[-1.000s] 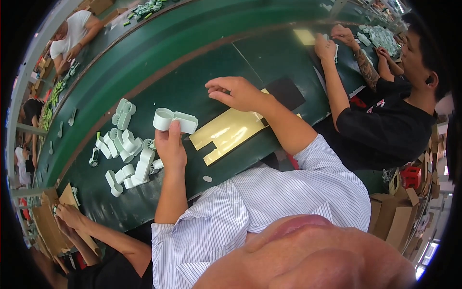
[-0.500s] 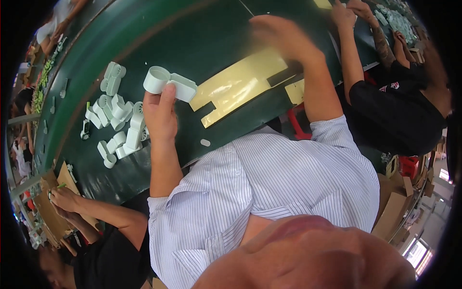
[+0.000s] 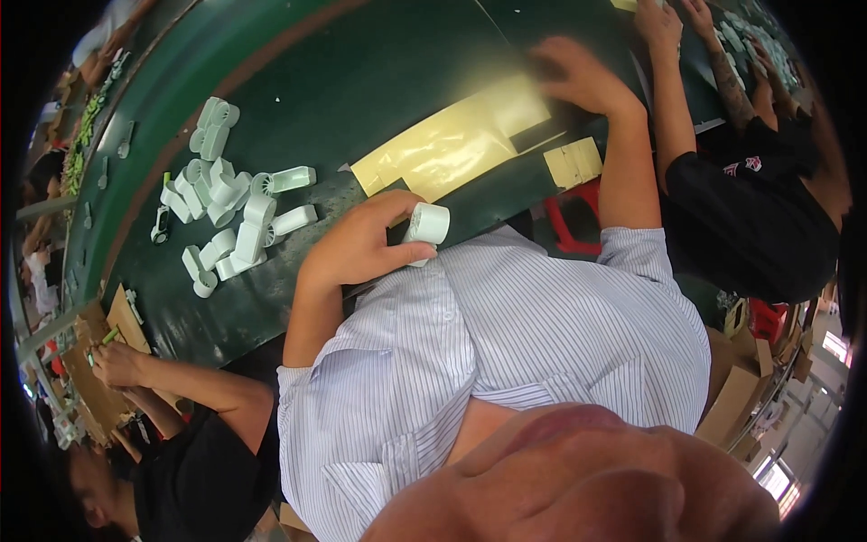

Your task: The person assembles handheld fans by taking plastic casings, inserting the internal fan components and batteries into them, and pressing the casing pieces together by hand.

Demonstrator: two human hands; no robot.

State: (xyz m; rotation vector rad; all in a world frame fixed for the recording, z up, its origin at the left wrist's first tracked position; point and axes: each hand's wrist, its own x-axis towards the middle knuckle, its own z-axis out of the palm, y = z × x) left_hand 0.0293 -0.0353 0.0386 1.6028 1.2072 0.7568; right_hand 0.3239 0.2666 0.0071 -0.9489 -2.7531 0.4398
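1. A long dark green work table [image 3: 361,81] curved across the upper half of the frame, with a brown strip running along its far side.
2. A red stool [image 3: 578,217] stood below the table edge, right of centre.
3. Brown cardboard boxes [image 3: 736,388] sat at lower right.
4. Bright daylight showed at the far right edge.

We sit in a factory assembly line: a long dark green workbench [image 3: 361,81], a heap of identical pale green plastic fan housings [image 3: 226,217] on the left, co-workers on both sides.
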